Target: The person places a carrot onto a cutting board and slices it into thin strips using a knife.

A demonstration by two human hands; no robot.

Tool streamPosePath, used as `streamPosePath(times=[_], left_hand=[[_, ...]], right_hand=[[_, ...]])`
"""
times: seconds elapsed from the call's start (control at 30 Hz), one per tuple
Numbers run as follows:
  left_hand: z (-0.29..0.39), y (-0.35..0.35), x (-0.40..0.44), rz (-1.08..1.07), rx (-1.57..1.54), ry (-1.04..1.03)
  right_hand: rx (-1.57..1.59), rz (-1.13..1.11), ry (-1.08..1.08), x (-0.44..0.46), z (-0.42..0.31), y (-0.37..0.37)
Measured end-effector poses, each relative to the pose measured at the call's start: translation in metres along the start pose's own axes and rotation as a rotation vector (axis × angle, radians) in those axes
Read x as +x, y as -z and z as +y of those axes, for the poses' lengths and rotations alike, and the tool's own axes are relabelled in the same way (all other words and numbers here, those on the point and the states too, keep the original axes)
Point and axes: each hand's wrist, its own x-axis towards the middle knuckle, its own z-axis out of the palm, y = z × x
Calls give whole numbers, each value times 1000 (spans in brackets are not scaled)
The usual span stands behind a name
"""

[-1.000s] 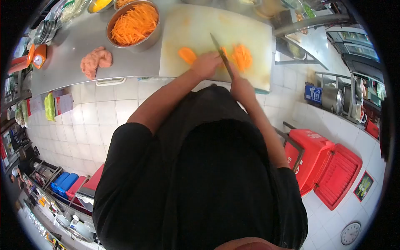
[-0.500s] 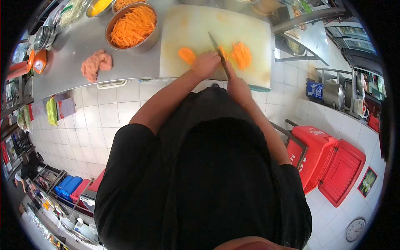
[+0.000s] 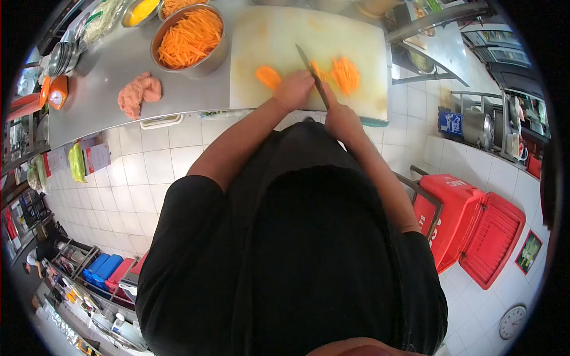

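My right hand (image 3: 342,123) is wrapped round the handle of a knife (image 3: 306,59), whose blade points up and to the left over the white cutting board (image 3: 255,41). Close against the blade, my left hand (image 3: 295,90) presses down with its fingers bent; what lies under them is mostly hidden, with carrot showing beside it. A carrot piece (image 3: 268,76) with a smooth orange face lies just left of my left hand. To the right of the knife rests a small heap of carrot strips (image 3: 345,75).
A steel bowl (image 3: 202,66) full of carrot strips stands left of the board, with a crumpled pink cloth (image 3: 139,95) nearer the counter's edge. An orange scale (image 3: 57,92) sits at far left. On the floor at right is an open red cooler box (image 3: 449,207).
The whole view has shifted slightly. My hands and the knife stay in nearly the same place on the board, and the carrot heap looks much the same.
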Motion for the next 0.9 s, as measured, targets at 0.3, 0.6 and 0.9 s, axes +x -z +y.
streamPosePath(times=[0.3, 0.6, 0.9], left_hand=[[2, 1, -2, -121, 48, 62], [-1, 61, -29, 184, -30, 138], [-27, 101, -47, -2, -11, 555]], right_hand=[[126, 92, 18, 7, 10, -28], [246, 120, 129, -1, 31, -32], [302, 237, 117, 20, 71, -29]])
